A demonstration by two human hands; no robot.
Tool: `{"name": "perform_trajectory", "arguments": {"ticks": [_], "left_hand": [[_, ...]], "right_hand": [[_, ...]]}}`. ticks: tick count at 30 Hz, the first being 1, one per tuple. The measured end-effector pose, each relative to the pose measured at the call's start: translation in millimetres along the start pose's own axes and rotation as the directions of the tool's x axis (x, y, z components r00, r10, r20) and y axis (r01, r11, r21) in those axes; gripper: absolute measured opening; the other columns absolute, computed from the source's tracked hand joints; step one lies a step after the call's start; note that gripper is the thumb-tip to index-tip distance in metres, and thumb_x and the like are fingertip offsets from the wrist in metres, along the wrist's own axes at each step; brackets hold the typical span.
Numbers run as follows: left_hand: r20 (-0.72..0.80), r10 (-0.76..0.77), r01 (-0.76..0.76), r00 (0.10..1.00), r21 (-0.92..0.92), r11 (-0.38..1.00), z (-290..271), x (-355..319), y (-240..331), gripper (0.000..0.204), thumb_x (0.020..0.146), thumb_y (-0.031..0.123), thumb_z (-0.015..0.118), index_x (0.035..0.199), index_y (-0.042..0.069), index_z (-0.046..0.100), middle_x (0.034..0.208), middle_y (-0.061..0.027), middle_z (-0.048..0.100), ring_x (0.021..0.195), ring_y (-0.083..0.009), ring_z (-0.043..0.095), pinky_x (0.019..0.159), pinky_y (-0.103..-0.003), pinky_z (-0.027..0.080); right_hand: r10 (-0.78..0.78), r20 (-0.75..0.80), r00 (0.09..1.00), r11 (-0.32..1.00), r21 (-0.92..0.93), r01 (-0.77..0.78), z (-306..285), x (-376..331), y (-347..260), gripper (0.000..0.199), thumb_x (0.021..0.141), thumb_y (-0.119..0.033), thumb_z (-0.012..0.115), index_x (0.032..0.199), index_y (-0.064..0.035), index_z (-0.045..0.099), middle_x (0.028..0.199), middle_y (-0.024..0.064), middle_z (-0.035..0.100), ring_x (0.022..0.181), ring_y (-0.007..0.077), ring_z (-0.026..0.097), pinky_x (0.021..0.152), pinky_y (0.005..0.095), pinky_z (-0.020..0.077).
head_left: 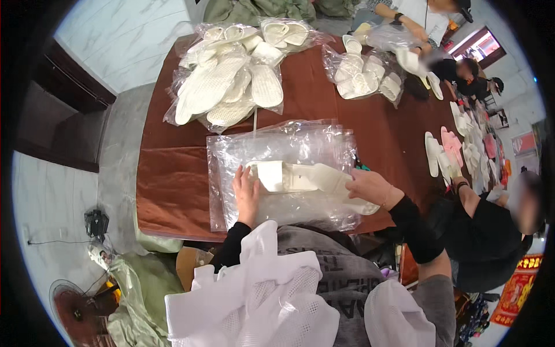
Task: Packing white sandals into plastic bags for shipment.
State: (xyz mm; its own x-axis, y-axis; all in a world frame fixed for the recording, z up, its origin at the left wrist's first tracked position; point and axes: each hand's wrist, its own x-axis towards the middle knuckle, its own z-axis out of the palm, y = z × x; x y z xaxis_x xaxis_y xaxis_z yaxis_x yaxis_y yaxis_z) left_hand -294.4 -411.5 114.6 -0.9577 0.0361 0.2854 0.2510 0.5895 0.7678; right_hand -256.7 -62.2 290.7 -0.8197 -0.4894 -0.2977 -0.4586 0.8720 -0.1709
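Note:
A pair of white slippers [332, 179] lies end to end on a stack of clear plastic bags [295, 141] at the near side of the table. My left hand [247, 194] rests at the left end of the pair, fingers stretched out and touching the slipper's edge and the plastic. At the other end, my right hand [370, 188] is closed on the right-hand slipper, its fingertips partly hidden. A small green object [362, 167] shows just behind my right hand. More white mesh slippers [254, 301] are heaped against my lap.
Bagged white slippers [214, 81] are piled on the brown-covered table [167, 196] at far left, with another bagged group [364, 75] at far right. Co-workers sit along the right side near loose white and pink slippers [451, 144]. A fan [72, 306] stands at lower left.

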Motion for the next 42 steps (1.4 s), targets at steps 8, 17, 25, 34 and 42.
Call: {"name": "perform_trajectory", "arguments": {"ticks": [8, 17, 25, 34, 42], "left_hand": [[0.104, -0.199, 0.224, 0.974, -0.412, 0.883, -3.0, -9.9, -32.1, 0.044, 0.1, 0.022, 0.048, 0.14, 0.004, 0.045, 0.141, -0.0152, 0.048, 0.129, -0.0295, 0.043, 0.11, -0.037, 0.031], [0.234, -0.367, 0.408, 0.9, -0.748, 0.523, 5.2, -5.9, -28.1, 0.057, 0.104, 0.042, 0.034, 0.146, 0.004, 0.037, 0.14, -0.0095, 0.049, 0.127, -0.0206, 0.046, 0.104, -0.034, 0.036], [0.234, -0.406, 0.451, 0.883, -0.66, 0.601, -9.4, -6.6, -34.3, 0.05, 0.103, 0.042, 0.042, 0.14, 0.008, 0.047, 0.134, -0.0057, 0.056, 0.122, -0.0151, 0.049, 0.098, -0.032, 0.037], [0.199, -0.357, 0.396, 0.913, -0.648, 0.651, -18.6, -10.0, -18.8, 0.039, 0.102, 0.027, 0.048, 0.132, 0.001, 0.052, 0.131, -0.0106, 0.057, 0.121, -0.0184, 0.051, 0.103, -0.032, 0.039], [-0.007, 0.035, -0.036, 0.999, -0.242, 0.97, -79.7, 54.2, 46.9, 0.035, 0.087, 0.001, 0.06, 0.123, 0.003, 0.058, 0.123, -0.0144, 0.06, 0.118, -0.0316, 0.055, 0.1, -0.039, 0.044]], "right_hand": [[-0.296, -0.149, 0.944, 0.94, 0.131, 0.315, 37.2, 78.8, -45.0, 0.018, 0.081, -0.018, 0.066, 0.087, -0.0043, 0.057, 0.092, 0.0166, 0.055, 0.085, 0.0342, 0.06, 0.07, 0.0424, 0.0499], [-0.09, -0.327, 0.941, 0.944, 0.274, 0.186, 66.4, 83.1, -45.4, 0.022, 0.084, -0.025, 0.067, 0.088, -0.0069, 0.055, 0.094, 0.0117, 0.052, 0.086, 0.03, 0.058, 0.074, 0.0397, 0.0481], [0.424, -0.616, 0.664, 0.881, 0.451, -0.145, 21.1, -23.1, -5.6, 0.013, 0.084, -0.013, 0.066, 0.096, -0.0072, 0.065, 0.098, 0.0116, 0.057, 0.089, 0.0307, 0.058, 0.077, 0.04, 0.0494], [0.569, -0.541, 0.62, 0.822, 0.411, -0.395, -4.0, -13.7, 19.4, 0.027, 0.087, -0.008, 0.057, 0.113, -0.0072, 0.061, 0.098, 0.0128, 0.06, 0.087, 0.0313, 0.061, 0.079, 0.0378, 0.0495], [-0.051, -0.213, 0.976, 0.96, 0.26, 0.107, 120.4, 65.1, -45.1, 0.048, 0.08, -0.015, 0.068, 0.126, -0.0147, 0.056, 0.128, 0.018, 0.052, 0.117, 0.0354, 0.051, 0.103, 0.0406, 0.0417]]}}
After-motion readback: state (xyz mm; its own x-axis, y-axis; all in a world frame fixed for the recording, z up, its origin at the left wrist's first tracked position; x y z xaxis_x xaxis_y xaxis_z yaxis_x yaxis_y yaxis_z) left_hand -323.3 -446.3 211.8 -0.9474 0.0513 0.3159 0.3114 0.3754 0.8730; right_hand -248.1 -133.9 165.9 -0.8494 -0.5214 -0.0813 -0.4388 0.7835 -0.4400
